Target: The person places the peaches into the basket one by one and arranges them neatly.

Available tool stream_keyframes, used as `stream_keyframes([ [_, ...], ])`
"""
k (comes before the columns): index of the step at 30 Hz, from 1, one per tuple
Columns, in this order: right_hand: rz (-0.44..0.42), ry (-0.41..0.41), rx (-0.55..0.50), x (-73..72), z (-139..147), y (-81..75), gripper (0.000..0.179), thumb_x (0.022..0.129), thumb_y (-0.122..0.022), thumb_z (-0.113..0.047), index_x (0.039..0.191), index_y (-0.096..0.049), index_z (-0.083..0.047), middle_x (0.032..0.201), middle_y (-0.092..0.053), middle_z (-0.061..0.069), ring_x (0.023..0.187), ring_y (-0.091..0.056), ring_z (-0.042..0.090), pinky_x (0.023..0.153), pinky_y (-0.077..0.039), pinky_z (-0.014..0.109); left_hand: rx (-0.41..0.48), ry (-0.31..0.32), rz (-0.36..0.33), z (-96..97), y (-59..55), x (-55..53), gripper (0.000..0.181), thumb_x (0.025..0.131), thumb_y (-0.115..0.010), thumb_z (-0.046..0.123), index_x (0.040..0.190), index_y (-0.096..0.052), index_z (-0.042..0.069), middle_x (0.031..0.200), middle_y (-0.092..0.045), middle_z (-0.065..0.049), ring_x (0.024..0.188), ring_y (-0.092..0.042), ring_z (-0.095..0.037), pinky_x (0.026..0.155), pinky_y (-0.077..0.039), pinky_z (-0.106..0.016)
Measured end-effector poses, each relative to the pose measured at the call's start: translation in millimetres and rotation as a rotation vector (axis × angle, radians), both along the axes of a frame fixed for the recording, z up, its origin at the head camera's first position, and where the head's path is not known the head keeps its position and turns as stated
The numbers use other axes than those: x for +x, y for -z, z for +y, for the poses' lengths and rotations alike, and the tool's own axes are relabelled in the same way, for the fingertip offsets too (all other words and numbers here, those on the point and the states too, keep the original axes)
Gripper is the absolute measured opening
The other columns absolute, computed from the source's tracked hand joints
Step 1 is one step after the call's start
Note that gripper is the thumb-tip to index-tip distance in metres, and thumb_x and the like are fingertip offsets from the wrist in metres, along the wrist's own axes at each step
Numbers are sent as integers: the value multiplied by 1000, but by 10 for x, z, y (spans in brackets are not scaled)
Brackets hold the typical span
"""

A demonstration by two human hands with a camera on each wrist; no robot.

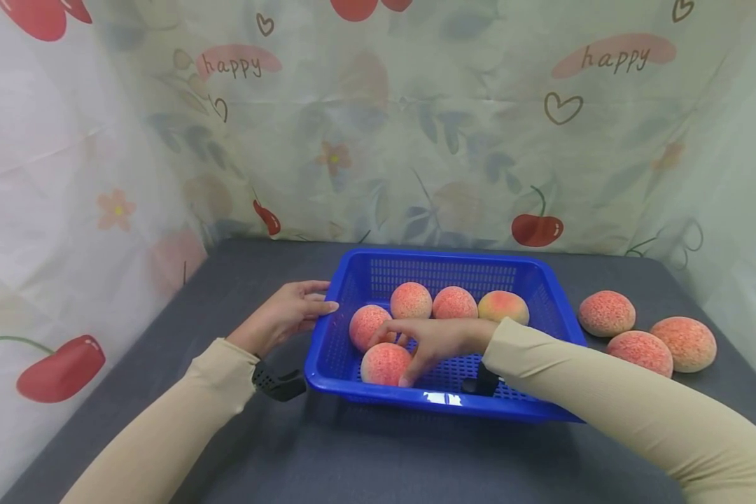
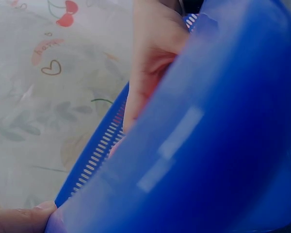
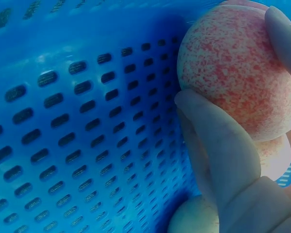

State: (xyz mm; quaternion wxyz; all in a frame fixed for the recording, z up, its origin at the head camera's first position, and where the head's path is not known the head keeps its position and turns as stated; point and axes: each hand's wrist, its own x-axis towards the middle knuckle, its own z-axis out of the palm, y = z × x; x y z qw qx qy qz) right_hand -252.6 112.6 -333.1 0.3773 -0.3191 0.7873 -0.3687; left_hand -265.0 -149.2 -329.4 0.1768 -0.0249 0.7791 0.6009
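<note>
A blue perforated plastic basket point(image 1: 441, 255) stands on the dark table, with several peaches inside. My left hand point(image 1: 286, 313) grips its left wall, the thumb point(image 2: 26, 218) lying over the rim. Inside the basket, my right hand point(image 1: 439, 341) holds a speckled pink peach point(image 1: 381, 364) at the front left corner. Thumb and fingers curl round this peach point(image 3: 233, 73) in the right wrist view. Just behind it sits another peach point(image 1: 367, 323). A row along the back has two pink peaches point(image 1: 411, 301) and a yellower one point(image 1: 505, 304).
Three more peaches point(image 1: 683, 344) lie on the table point(image 1: 416, 462) to the right of the basket, partly behind the right sleeve point(image 1: 605, 378). A patterned curtain point(image 1: 403, 140) hangs behind the table and along both sides. A black strap device point(image 1: 280, 383) sits at my left wrist.
</note>
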Motion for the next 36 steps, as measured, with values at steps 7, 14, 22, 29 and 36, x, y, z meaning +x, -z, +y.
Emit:
stream_keyframes([
  [7, -16, 17, -1, 8, 1, 7, 57, 79, -80, -10, 126, -50, -20, 125, -47, 8, 111, -48, 25, 84, -57, 34, 2, 1, 3, 4, -4, 3, 58, 96, -61, 11, 147, -36, 4, 134, -57, -22, 102, -69, -26, 85, -57, -38],
  [14, -12, 17, 8, 22, 9, 17, 58, 79, -80, -13, 127, -48, -22, 127, -46, 6, 113, -48, 27, 86, -57, 34, -19, 1, 4, 4, -3, 11, 58, 96, -61, 13, 147, -36, 4, 133, -58, -22, 109, -66, -31, 88, -56, -40],
  [22, -47, 38, 25, 30, 14, -3, 60, 79, -79, -9, 129, -48, -23, 125, -44, 10, 108, -52, 26, 85, -57, 35, -44, -11, 9, 24, -1, 18, 58, 95, -62, 14, 147, -37, 6, 131, -60, -21, 108, -67, -30, 87, -56, -41],
  [29, -79, 41, 37, 17, 4, -5, 61, 80, -78, -5, 129, -48, -24, 122, -45, 13, 103, -54, 24, 84, -57, 35, 1, 21, 19, 4, -3, 17, 57, 95, -61, 12, 146, -37, 3, 129, -60, -23, 105, -68, -30, 87, -57, -41],
  [36, -76, 39, 46, 22, 8, -29, 64, 79, -79, -9, 132, -47, -23, 124, -44, 12, 105, -54, 25, 87, -57, 36, 19, 29, 16, 1, -5, 10, 57, 96, -60, 10, 146, -36, 2, 130, -59, -25, 100, -69, -26, 85, -57, -40],
])
